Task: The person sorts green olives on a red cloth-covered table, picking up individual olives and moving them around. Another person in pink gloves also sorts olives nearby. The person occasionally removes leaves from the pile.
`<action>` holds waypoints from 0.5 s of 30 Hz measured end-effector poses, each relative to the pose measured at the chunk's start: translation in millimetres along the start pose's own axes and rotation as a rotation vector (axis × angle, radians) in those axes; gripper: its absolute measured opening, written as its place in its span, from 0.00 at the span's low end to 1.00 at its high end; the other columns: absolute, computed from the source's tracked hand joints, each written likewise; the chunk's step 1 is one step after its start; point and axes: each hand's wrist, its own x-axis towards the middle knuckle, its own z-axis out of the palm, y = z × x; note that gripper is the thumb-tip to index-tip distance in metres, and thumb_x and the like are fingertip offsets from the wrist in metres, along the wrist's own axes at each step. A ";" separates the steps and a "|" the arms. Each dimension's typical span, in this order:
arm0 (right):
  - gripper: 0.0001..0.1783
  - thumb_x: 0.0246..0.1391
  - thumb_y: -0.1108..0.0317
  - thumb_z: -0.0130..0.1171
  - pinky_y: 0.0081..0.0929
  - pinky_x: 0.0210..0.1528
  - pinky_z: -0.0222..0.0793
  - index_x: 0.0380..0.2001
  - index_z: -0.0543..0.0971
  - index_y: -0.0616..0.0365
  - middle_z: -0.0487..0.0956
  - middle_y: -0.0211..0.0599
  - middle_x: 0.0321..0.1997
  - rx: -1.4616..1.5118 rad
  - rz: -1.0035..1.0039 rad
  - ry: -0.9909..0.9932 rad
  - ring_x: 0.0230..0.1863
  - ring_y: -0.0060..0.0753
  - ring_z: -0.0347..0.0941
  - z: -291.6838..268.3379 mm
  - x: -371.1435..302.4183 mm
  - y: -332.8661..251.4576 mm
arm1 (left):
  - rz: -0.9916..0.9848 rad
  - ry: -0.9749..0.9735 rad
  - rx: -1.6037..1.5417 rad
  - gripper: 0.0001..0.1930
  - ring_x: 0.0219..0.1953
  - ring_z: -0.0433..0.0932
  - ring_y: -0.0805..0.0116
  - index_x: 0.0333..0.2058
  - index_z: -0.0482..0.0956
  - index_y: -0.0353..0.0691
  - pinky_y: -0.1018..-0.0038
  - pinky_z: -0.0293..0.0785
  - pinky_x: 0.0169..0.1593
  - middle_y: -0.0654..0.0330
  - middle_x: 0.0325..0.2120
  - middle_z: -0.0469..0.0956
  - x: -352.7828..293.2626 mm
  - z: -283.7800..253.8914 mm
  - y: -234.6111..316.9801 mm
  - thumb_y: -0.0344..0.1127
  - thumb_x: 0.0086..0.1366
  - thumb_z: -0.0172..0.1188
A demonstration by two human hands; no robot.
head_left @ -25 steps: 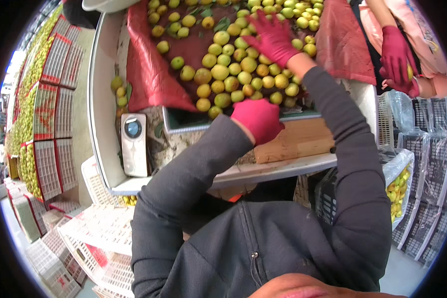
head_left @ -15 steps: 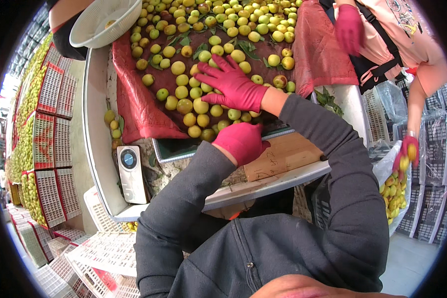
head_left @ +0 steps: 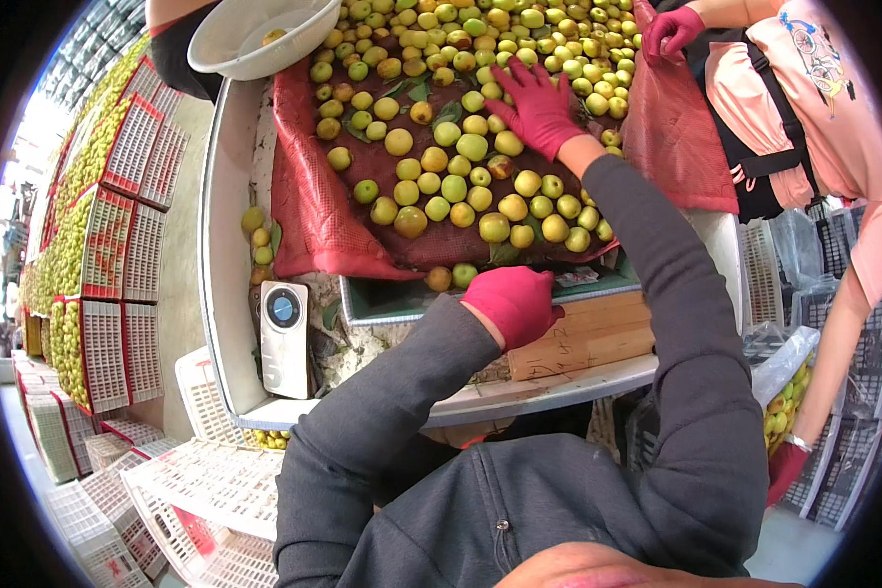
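Observation:
My right hand, in a magenta glove, is spread with fingers apart on small round yellow-green fruits, some with brown patches. They lie on a dark red mesh cloth. Nearer to me, my left hand, gloved alike, is curled closed at the cloth's front edge, above a green-lined tray. Its back faces up, so what its fingers hold, if anything, is hidden. Two fruits sit just beyond it at the cloth's edge.
A white phone-shaped device lies at the table's left. A white basin stands far left, a wooden block under the tray's front. Fruit-filled crates line the left. At right, a co-worker's gloved hand hangs over the cloth.
My right hand has moved farther away over the fruits, uncovering several. My left hand stays near the tray. The co-worker's lower hand, earlier holding fruits, is now lower beside the bag.

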 end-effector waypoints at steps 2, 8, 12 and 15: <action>0.38 0.68 0.31 0.43 0.70 0.78 0.38 0.75 0.65 0.34 0.58 0.40 0.81 0.117 -0.138 0.016 0.80 0.62 0.49 -6.2 -18.0 -23.1 | -0.010 0.017 0.000 0.24 0.40 0.84 0.40 0.50 0.80 0.38 0.50 0.80 0.45 0.44 0.35 0.85 0.2 2.9 -1.9 0.53 0.66 0.63; 0.42 0.69 0.35 0.48 0.62 0.80 0.34 0.77 0.60 0.46 0.57 0.40 0.81 0.426 -0.479 -0.025 0.81 0.59 0.47 -16.9 -52.7 -81.8 | -0.032 0.001 -0.015 0.22 0.40 0.84 0.41 0.48 0.81 0.39 0.50 0.80 0.45 0.45 0.34 0.85 -0.1 1.1 -0.5 0.52 0.66 0.62; 0.40 0.67 0.35 0.50 0.64 0.78 0.40 0.73 0.66 0.46 0.63 0.42 0.78 0.430 -0.529 0.225 0.78 0.59 0.55 -24.6 -9.4 -108.0 | -0.032 0.001 -0.038 0.21 0.39 0.84 0.42 0.46 0.82 0.40 0.52 0.80 0.43 0.47 0.33 0.85 -1.5 -2.1 2.1 0.51 0.66 0.62; 0.41 0.66 0.33 0.50 0.62 0.78 0.43 0.72 0.67 0.48 0.63 0.47 0.78 0.323 -0.267 0.400 0.76 0.64 0.58 -3.9 38.2 -96.2 | -0.020 0.014 -0.030 0.20 0.39 0.85 0.44 0.46 0.82 0.41 0.52 0.81 0.43 0.49 0.33 0.85 3.6 2.2 4.0 0.51 0.65 0.62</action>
